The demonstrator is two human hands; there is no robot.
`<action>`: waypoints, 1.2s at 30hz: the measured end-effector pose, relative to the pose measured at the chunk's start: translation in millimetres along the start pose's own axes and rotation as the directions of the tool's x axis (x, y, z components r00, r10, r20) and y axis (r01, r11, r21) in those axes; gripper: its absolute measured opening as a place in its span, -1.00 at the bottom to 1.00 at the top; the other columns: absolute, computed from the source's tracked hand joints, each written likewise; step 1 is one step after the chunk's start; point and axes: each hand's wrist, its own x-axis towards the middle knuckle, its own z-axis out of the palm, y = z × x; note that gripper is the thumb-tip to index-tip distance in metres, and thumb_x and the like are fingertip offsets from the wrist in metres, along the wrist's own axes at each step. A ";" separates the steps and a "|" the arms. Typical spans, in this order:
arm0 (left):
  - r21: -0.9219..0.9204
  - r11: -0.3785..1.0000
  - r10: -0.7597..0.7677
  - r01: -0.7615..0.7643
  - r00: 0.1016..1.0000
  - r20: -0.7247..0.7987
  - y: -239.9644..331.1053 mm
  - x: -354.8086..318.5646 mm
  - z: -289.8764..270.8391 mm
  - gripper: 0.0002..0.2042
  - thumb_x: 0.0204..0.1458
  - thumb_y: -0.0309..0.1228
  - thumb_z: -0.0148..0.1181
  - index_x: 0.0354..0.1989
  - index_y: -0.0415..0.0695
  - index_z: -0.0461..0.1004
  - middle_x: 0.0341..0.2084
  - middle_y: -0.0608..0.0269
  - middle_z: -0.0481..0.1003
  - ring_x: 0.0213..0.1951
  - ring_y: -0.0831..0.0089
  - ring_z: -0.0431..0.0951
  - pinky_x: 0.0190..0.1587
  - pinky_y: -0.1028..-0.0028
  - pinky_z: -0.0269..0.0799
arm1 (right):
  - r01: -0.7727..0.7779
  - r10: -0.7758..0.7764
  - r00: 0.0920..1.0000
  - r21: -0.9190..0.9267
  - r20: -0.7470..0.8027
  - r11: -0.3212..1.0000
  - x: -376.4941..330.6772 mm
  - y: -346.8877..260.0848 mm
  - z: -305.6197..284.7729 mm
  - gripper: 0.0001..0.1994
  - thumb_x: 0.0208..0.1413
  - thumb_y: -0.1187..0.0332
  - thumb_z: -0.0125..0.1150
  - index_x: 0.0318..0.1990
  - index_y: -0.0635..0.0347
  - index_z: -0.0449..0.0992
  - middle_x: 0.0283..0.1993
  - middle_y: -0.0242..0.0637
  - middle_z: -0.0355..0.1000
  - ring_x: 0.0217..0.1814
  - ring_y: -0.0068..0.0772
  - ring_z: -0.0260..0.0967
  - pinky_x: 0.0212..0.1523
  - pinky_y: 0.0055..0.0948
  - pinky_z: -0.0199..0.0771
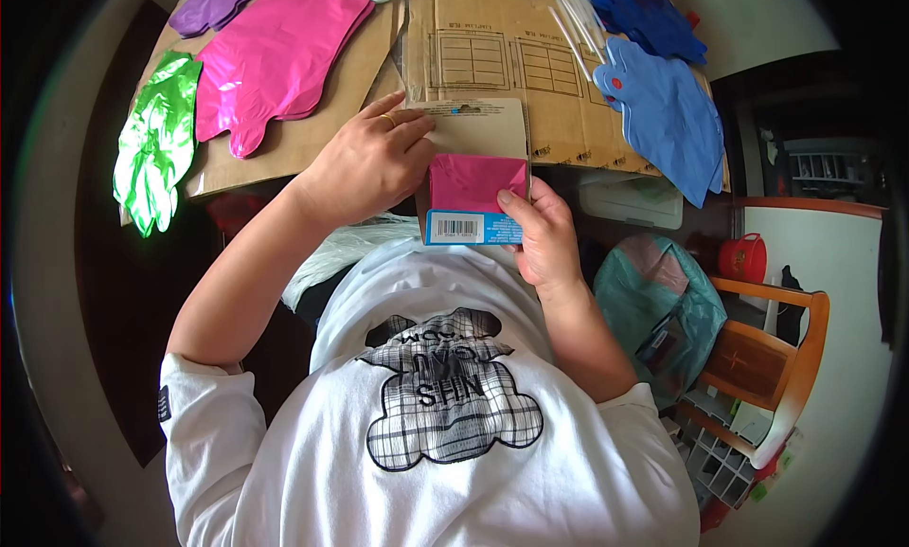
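Upright in front of my chest is a flat brown cardboard hang card (478,130) with a hanging slot at its top. A folded piece of pink foil (473,182) lies against its front, above a blue label (500,229) with a barcode. My right hand (544,227) grips the lower right edge, thumb on the front and fingers behind. At the left edge, my left hand (374,159) has its fingers bent against the card, the fingertips near its upper corner; a ring is on one finger. Part of the left hand's grip is hidden.
Flattened cardboard (473,35) covers the table. On it lie flat foil balloons: pink (270,59), green (156,140), purple (218,0), light blue (668,116) and dark blue (644,17). White sticks (576,26) lie at the far right. A wooden chair (757,348) with a teal bag (653,310) stands to the right.
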 end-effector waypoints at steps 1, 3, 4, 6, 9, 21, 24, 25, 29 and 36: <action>-0.001 1.000 0.007 -0.007 1.000 -0.003 0.7 -0.5 -0.4 -0.86 -0.12 -0.48 0.25 -0.39 -0.23 0.46 -0.16 0.04 0.54 -0.08 0.17 0.55 0.14 0.14 0.40 | 0.018 -0.018 1.000 -0.009 0.004 1.000 -0.1 0.5 0.1 -0.82 0.17 0.54 0.08 -0.08 0.31 0.45 -0.22 -0.26 0.51 -0.26 -0.59 0.46 -0.24 -0.62 0.47; -0.018 1.000 0.001 -0.002 1.000 -0.016 2.2 -0.4 1.1 -0.87 -0.12 -0.49 0.25 -0.41 -0.23 0.45 -0.17 0.04 0.54 -0.09 0.18 0.56 0.12 0.14 0.43 | 0.022 -0.021 1.000 -0.064 0.012 0.998 -0.9 -0.7 -3.5 -0.82 0.17 0.53 0.08 -0.09 0.31 0.46 -0.24 -0.28 0.51 -0.27 -0.61 0.45 -0.29 -0.63 0.46; -0.035 0.999 -0.011 0.010 1.000 -0.026 3.3 -0.2 3.4 -0.87 -0.12 -0.49 0.25 -0.42 -0.23 0.44 -0.17 0.04 0.54 -0.10 0.18 0.56 0.10 0.15 0.44 | 0.008 -0.007 1.000 -0.109 0.015 0.994 -2.1 -3.2 -8.4 -0.83 0.17 0.53 0.09 -0.09 0.31 0.46 -0.24 -0.29 0.50 -0.27 -0.62 0.44 -0.28 -0.62 0.46; -0.073 0.997 -0.041 0.039 0.999 -0.035 4.3 0.1 5.8 -0.87 -0.11 -0.49 0.26 -0.43 -0.23 0.44 -0.18 0.05 0.54 -0.10 0.19 0.56 0.09 0.15 0.45 | 0.006 -0.005 1.000 -0.167 0.009 0.986 -3.1 -4.9 -11.1 -0.84 0.17 0.53 0.09 -0.10 0.31 0.46 -0.25 -0.31 0.50 -0.26 -0.63 0.43 -0.26 -0.61 0.44; -0.114 0.990 -0.084 0.079 0.996 -0.039 4.4 -1.4 5.9 -0.86 -0.11 -0.48 0.26 -0.42 -0.23 0.44 -0.19 0.06 0.54 -0.11 0.18 0.56 0.08 0.15 0.46 | 0.045 -0.048 0.999 -0.219 -0.007 0.975 -4.2 -5.6 -4.9 -0.84 0.17 0.54 0.09 -0.11 0.32 0.46 -0.25 -0.32 0.50 -0.26 -0.64 0.42 -0.23 -0.59 0.43; -0.148 0.988 -0.033 0.036 0.999 0.028 1.7 -10.5 -5.4 -0.80 -0.13 -0.51 0.26 -0.30 -0.26 0.48 -0.18 0.08 0.52 -0.07 0.12 0.53 0.06 0.18 0.45 | 0.051 -0.061 0.996 -0.169 -0.058 0.984 2.6 2.1 10.2 -0.86 0.14 0.53 0.12 -0.15 0.34 0.43 -0.30 -0.32 0.50 -0.34 -0.67 0.39 -0.31 -0.62 0.41; -0.196 0.975 -0.085 0.108 0.989 0.124 2.1 -7.2 -17.9 -0.80 -0.14 -0.49 0.27 -0.31 -0.25 0.48 -0.21 0.09 0.52 -0.14 0.13 0.55 -0.01 0.23 0.48 | -0.005 -0.007 0.998 -0.200 -0.059 0.980 5.1 -0.4 11.4 -0.88 0.12 0.50 0.15 -0.20 0.33 0.44 -0.34 -0.34 0.49 -0.41 -0.68 0.37 -0.40 -0.63 0.39; -0.215 0.962 -0.138 0.171 0.978 0.160 5.5 -4.2 -23.8 -0.80 -0.14 -0.48 0.28 -0.33 -0.25 0.49 -0.23 0.09 0.53 -0.17 0.14 0.56 -0.04 0.25 0.48 | -0.001 -0.013 0.998 -0.209 -0.067 0.978 6.3 0.2 13.7 -0.88 0.12 0.48 0.17 -0.22 0.33 0.44 -0.36 -0.34 0.48 -0.42 -0.69 0.36 -0.42 -0.64 0.38; -0.210 0.967 -0.117 0.141 0.986 0.123 13.3 14.7 -20.3 -0.81 -0.15 -0.45 0.29 -0.35 -0.23 0.50 -0.30 0.11 0.53 -0.27 0.15 0.57 -0.14 0.27 0.49 | -0.049 0.030 0.997 -0.267 -0.074 0.963 7.7 3.7 13.0 -0.87 0.10 0.45 0.21 -0.27 0.32 0.44 -0.41 -0.38 0.46 -0.47 -0.70 0.32 -0.46 -0.62 0.37; -0.575 0.737 -0.517 0.356 0.845 -0.140 27.3 8.7 -11.2 -0.92 -0.05 -0.52 0.23 -0.43 -0.24 0.46 -0.48 0.18 0.47 -0.43 0.36 0.52 -0.31 0.45 0.44 | 0.067 -0.140 0.983 -0.485 -0.115 0.872 14.9 -1.6 11.9 -0.86 0.10 0.43 0.22 -0.30 0.30 0.43 -0.47 -0.43 0.41 -0.46 -0.74 0.28 -0.44 -0.64 0.30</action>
